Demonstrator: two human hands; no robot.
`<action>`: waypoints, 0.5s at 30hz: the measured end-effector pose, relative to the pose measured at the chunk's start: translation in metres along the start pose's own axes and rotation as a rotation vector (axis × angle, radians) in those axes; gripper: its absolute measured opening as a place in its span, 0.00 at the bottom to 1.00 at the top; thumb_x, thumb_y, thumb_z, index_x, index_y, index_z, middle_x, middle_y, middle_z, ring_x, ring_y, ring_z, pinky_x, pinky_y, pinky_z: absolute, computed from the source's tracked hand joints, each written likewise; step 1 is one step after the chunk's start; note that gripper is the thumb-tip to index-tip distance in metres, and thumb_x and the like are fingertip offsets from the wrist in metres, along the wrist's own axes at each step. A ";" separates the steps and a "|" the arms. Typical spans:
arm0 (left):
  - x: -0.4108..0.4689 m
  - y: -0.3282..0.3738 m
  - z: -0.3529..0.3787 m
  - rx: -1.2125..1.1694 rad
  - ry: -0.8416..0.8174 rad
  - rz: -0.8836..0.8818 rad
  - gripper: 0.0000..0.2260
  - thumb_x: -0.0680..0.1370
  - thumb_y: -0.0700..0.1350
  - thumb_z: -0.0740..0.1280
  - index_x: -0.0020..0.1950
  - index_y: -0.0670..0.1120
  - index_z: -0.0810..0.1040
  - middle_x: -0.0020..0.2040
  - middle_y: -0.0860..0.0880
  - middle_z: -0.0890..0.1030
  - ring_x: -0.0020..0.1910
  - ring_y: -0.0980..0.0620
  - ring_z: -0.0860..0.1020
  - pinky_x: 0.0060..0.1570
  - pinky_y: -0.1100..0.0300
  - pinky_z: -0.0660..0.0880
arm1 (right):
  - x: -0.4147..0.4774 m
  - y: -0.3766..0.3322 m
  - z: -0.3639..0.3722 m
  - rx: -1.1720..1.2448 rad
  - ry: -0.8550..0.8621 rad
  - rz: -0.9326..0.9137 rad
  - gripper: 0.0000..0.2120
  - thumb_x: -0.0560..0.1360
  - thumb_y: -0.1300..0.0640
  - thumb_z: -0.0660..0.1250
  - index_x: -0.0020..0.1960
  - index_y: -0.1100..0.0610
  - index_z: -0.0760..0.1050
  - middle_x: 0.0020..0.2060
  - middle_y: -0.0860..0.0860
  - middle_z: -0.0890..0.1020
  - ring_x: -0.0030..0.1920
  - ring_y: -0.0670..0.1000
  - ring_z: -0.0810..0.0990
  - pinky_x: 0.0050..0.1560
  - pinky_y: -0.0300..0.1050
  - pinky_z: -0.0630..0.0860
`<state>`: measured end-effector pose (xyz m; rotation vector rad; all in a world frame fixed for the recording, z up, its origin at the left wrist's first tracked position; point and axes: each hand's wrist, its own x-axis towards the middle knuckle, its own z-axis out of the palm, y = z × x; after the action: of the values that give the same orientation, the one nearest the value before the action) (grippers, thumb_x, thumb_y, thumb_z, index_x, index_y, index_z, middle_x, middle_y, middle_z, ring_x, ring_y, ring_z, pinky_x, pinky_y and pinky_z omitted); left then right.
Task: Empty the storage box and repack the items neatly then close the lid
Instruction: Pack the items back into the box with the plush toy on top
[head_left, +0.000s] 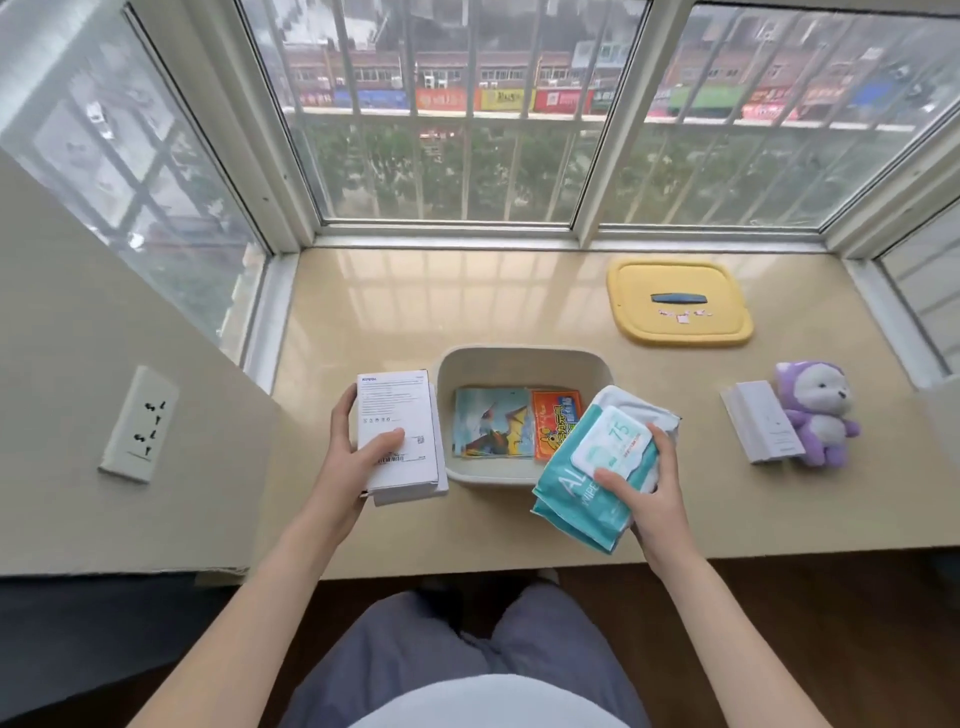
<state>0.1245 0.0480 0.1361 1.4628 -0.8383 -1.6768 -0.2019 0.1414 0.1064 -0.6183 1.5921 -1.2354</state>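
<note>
Glossy beige counter (363, 312) below barred bay window (457, 130). Storage box (519, 358) open at centre, 2 flat picture packs (493, 428) inside. L hand (353, 457) fingers wrap white carton (397, 415) just left of box. R hand (654, 488) fingers pinch wipes pack (582, 483) over box's right rim. Yellow lid (680, 280) lies behind-right of box.

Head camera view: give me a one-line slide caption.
Left hand holds a white box, right hand grips a wipes pack at the open storage box; yellow lid lies apart.
</note>
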 end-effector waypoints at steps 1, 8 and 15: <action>0.003 0.000 0.000 0.004 -0.013 -0.007 0.31 0.77 0.40 0.69 0.70 0.68 0.63 0.56 0.61 0.82 0.49 0.53 0.83 0.44 0.53 0.78 | 0.002 0.000 0.001 0.001 0.004 0.004 0.42 0.66 0.59 0.80 0.71 0.39 0.62 0.66 0.48 0.73 0.66 0.52 0.76 0.55 0.63 0.80; 0.028 -0.007 0.015 -0.012 -0.004 -0.036 0.33 0.74 0.41 0.73 0.70 0.67 0.63 0.58 0.59 0.82 0.50 0.53 0.83 0.44 0.54 0.78 | 0.042 -0.007 -0.007 -0.018 -0.049 0.048 0.41 0.65 0.60 0.79 0.70 0.37 0.63 0.67 0.49 0.72 0.65 0.53 0.76 0.54 0.60 0.81; 0.063 -0.025 0.052 0.000 0.028 -0.075 0.34 0.70 0.45 0.73 0.70 0.68 0.64 0.59 0.60 0.81 0.54 0.52 0.82 0.48 0.50 0.79 | 0.107 0.002 -0.020 -0.117 -0.160 0.075 0.43 0.64 0.60 0.80 0.71 0.38 0.63 0.68 0.48 0.69 0.67 0.53 0.73 0.57 0.62 0.79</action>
<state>0.0656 0.0062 0.0900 1.5314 -0.7772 -1.7071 -0.2606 0.0603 0.0629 -0.7077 1.5464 -1.0171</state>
